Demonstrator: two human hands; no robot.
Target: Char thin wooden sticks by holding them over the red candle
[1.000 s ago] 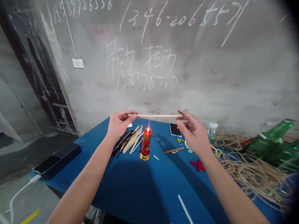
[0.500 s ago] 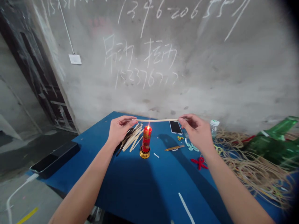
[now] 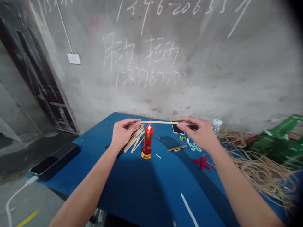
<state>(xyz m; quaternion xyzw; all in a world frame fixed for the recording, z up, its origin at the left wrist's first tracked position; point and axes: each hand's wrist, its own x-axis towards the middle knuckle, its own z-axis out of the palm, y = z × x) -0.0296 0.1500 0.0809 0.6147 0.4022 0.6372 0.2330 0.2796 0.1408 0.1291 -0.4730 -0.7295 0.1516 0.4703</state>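
A thin pale strip [image 3: 158, 122], looking like bamboo or wood, is stretched level between my two hands, slightly bowed. My left hand [image 3: 124, 132] pinches its left end between thumb and fingers. Toward the other end my right hand [image 3: 197, 129] pinches it, and a short length runs on under the fingers. Below the strip's left-middle part burns a red candle [image 3: 148, 138] in a gold base, its flame just under the strip. Beside the candle, partly behind my left hand, lies a bundle of pale and dark strips [image 3: 134, 138].
On the blue table [image 3: 132, 186] lie a phone [image 3: 178, 128], a brown blade-like strip [image 3: 176, 148], a red knotted ornament [image 3: 202, 163] and a white strip [image 3: 188, 209]. Tangled cord [image 3: 258, 176] and green bottles [image 3: 276, 138] crowd the right. A black device [image 3: 55, 160] sits left.
My right hand has shifted inward along the strip, so less of it shows between my hands. My left hand has moved slightly right. The view has shifted a little.
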